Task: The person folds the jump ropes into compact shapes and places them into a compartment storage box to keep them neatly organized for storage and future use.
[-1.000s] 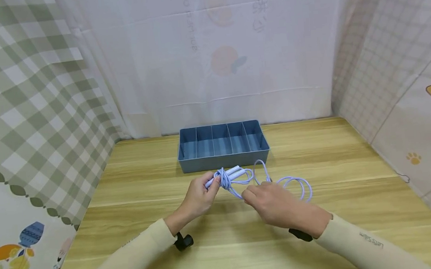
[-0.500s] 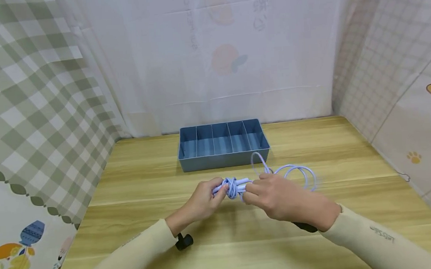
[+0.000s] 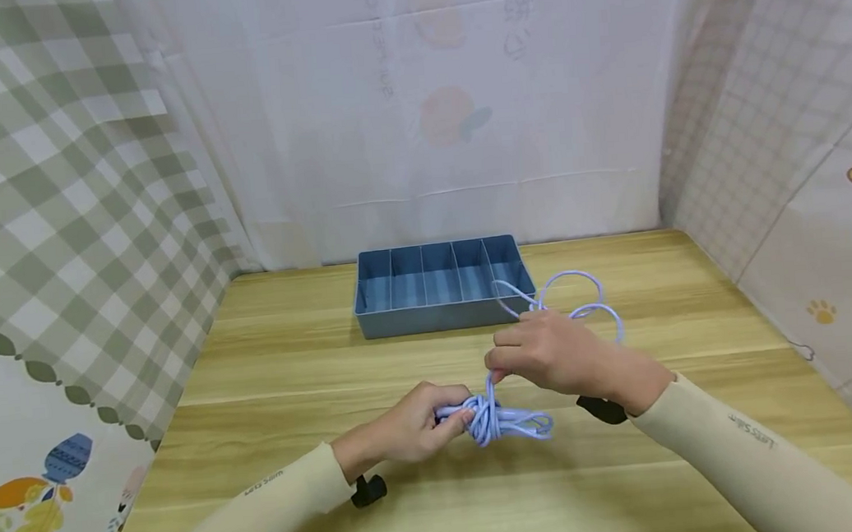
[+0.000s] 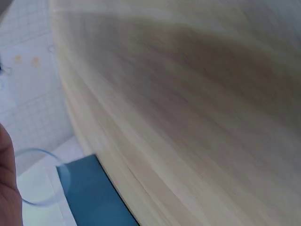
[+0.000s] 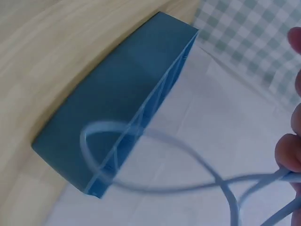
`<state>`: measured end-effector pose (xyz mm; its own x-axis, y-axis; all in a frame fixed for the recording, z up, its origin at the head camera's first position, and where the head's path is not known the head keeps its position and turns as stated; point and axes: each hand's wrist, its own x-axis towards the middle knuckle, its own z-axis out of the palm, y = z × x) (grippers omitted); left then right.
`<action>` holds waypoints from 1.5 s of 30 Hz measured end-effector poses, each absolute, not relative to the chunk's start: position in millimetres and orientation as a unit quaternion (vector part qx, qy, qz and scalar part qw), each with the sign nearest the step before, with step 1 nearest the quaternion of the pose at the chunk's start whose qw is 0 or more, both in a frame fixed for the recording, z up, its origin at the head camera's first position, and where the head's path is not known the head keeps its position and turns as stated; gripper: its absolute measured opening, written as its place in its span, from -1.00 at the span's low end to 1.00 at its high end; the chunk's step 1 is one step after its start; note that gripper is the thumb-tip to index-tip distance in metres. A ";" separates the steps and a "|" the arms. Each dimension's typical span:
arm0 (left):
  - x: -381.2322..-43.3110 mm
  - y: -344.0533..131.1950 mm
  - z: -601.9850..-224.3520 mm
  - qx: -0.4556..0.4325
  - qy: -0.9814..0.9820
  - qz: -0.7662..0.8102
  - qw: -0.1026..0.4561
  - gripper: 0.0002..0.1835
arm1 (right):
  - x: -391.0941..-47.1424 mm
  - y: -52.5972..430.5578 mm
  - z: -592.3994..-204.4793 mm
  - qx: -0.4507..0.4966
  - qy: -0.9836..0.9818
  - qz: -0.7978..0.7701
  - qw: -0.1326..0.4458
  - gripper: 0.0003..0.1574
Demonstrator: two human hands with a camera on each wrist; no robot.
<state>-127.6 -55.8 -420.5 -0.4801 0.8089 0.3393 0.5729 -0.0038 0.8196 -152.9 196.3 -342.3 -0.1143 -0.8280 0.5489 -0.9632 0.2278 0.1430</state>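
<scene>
In the head view my left hand (image 3: 418,425) grips a lavender jump rope (image 3: 485,421) by its two handles, which lie side by side with cord wound around them. Above and to the right, my right hand (image 3: 562,357) pinches the cord that runs up from the winding. Loose loops of cord stick out beyond the right hand, in front of the box's right end. Up close, the right wrist view has the fingertips (image 5: 288,153) holding the cord (image 5: 188,150). Only an edge of the left hand (image 4: 8,183) enters the left wrist view; its grip is out of frame there.
A blue-grey box (image 3: 444,317) with several compartments stands at the back of the wooden table (image 3: 293,374). White cloth (image 3: 299,143) hangs behind it, and patterned cloths (image 3: 92,157) line both sides.
Both hands have shifted: the left moved toward me and right with the handles, while the right rose away from it, drawing the cord up. The handles turned and the loose loops swung farther back.
</scene>
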 end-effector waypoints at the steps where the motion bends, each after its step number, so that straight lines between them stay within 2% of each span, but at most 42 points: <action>1: -126.8 -55.6 -420.1 0.502 0.681 0.518 0.126 -0.78 | -156.0 197.7 -344.7 0.608 -0.736 0.139 0.263 -0.69; 5: -122.6 -53.9 -417.0 0.498 0.635 0.571 0.153 -0.76 | -167.0 200.3 -359.9 0.611 -0.722 0.220 0.237 -0.69; 12: -120.0 -48.8 -412.1 0.443 0.571 0.665 0.188 -0.76 | -173.5 195.1 -396.5 0.584 -0.708 0.377 0.126 -0.69; 14: -120.1 -47.2 -411.3 0.417 0.557 0.693 0.190 -0.74 | -172.0 192.0 -406.3 0.558 -0.722 0.389 0.124 -0.68; 21: -126.0 -42.7 -406.8 0.269 0.564 0.762 0.171 -0.66 | -161.7 184.1 -431.8 0.468 -0.795 0.333 0.195 -0.76; 23: -128.3 -41.7 -406.5 0.243 0.560 0.774 0.166 -0.69 | -158.4 182.6 -435.3 0.440 -0.823 0.302 0.193 -0.84; 24: -129.1 -41.0 -406.8 0.234 0.557 0.780 0.166 -0.71 | -157.2 181.8 -436.5 0.430 -0.837 0.279 0.194 -0.79; 28: -131.2 -35.1 -406.7 0.195 0.544 0.799 0.166 -0.75 | -154.7 172.6 -435.1 0.419 -0.866 0.191 0.195 -0.86; 31: -135.0 -31.1 -405.6 0.146 0.565 0.801 0.133 -0.75 | -151.9 164.7 -433.3 0.443 -0.861 0.139 0.209 -0.98; 35: -142.0 -33.3 -407.7 0.104 0.633 0.763 0.082 -0.72 | -144.6 161.3 -432.4 0.465 -0.848 0.102 0.231 -0.88; 41: -154.5 -44.2 -417.9 0.126 0.757 0.640 -0.021 -0.69 | -135.0 161.7 -425.5 0.480 -0.842 0.099 0.224 -0.82; 45: -156.8 -50.8 -424.5 0.150 0.805 0.573 -0.034 -0.74 | -128.3 163.4 -421.1 0.500 -0.835 0.099 0.206 -0.80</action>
